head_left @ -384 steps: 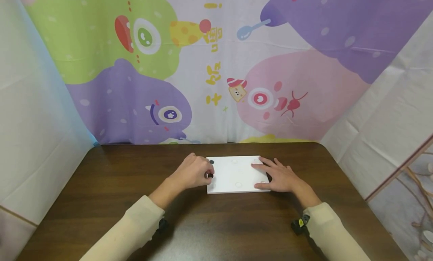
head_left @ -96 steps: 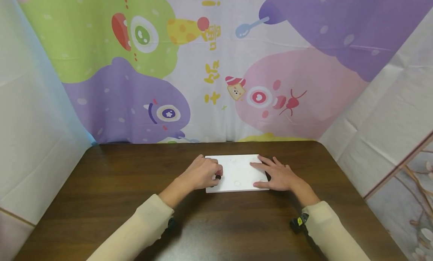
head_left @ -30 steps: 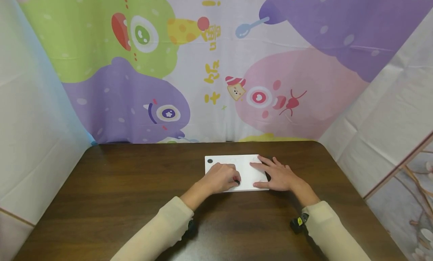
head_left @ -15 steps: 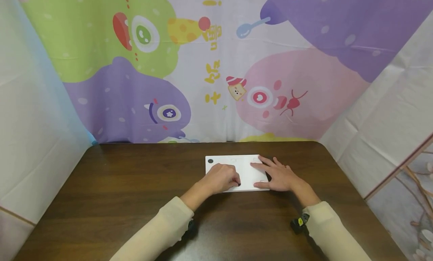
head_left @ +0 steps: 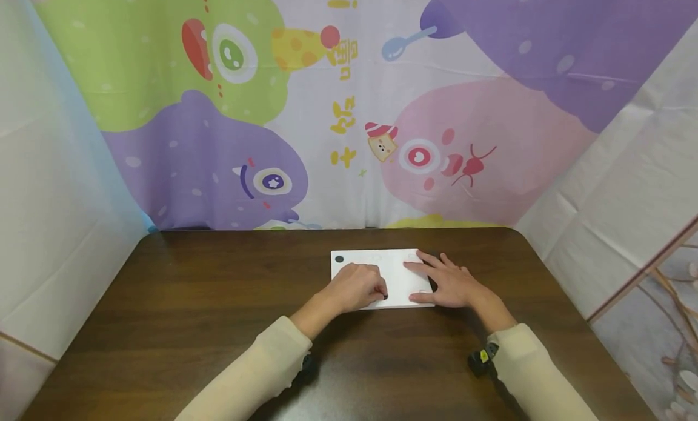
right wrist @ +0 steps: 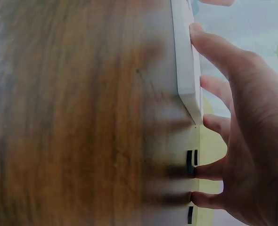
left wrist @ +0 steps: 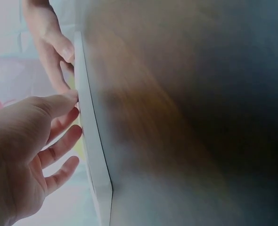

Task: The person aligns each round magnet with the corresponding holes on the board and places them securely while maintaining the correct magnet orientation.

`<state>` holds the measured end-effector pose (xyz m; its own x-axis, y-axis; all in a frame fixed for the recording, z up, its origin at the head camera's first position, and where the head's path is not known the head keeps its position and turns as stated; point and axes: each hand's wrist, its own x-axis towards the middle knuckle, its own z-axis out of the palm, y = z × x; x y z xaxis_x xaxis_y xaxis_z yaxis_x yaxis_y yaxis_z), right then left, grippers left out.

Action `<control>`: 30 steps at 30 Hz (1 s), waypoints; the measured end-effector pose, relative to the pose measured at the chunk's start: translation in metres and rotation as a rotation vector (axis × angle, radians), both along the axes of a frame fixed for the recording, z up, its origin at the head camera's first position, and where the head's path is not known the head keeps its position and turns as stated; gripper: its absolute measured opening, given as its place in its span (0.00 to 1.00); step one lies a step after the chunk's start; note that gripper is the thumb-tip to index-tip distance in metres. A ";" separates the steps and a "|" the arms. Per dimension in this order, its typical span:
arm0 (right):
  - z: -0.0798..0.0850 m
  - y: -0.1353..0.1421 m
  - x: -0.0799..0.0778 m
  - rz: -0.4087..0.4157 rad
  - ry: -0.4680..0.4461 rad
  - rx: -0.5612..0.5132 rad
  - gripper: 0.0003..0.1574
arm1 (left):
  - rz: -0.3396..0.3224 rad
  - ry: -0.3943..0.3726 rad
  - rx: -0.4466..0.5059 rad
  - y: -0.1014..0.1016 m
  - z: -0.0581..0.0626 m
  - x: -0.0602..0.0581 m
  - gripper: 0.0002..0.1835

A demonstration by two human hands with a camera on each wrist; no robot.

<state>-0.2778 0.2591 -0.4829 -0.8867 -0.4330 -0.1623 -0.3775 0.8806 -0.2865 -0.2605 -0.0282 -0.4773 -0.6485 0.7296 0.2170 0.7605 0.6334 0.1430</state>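
A white rectangular board (head_left: 398, 281) with shallow round marks lies on the table. One black disc (head_left: 339, 259) sits in its far left corner. Over the board's near middle, my left hand (head_left: 354, 286) pinches a small black disc (head_left: 385, 297) against the surface, mostly covered by the fingertips. In the left wrist view, the thumb and index finger of the left hand (left wrist: 26, 136) meet the board's top. My right hand (head_left: 455, 286) rests with spread fingers on the board's right end. The right wrist view has the right hand's thumb (right wrist: 214, 44) touching the board's edge (right wrist: 185, 56).
The brown wooden table (head_left: 218, 300) extends on every side of the board. Behind it hangs a cartoon-printed curtain (head_left: 338, 185). Small dark shapes (right wrist: 190, 161) show beyond the board in the right wrist view; what they are I cannot tell.
From the board's left end, my left hand has moved right to the near middle, carrying the small black disc. Over the last second the disc has lowered slightly. The right hand has stayed put.
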 end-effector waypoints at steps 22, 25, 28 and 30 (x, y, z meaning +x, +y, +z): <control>0.004 -0.001 -0.002 0.006 -0.010 -0.007 0.56 | 0.006 -0.021 0.012 -0.005 -0.002 -0.001 0.04; 0.004 -0.001 -0.003 0.003 -0.009 -0.001 0.56 | 0.013 -0.019 0.009 -0.006 -0.001 0.000 0.04; 0.006 -0.002 -0.003 0.002 -0.007 0.009 0.56 | 0.014 -0.020 0.018 -0.008 -0.002 0.000 0.04; 0.007 -0.003 -0.002 0.002 -0.008 0.015 0.57 | 0.011 -0.022 0.032 -0.010 -0.005 -0.003 0.04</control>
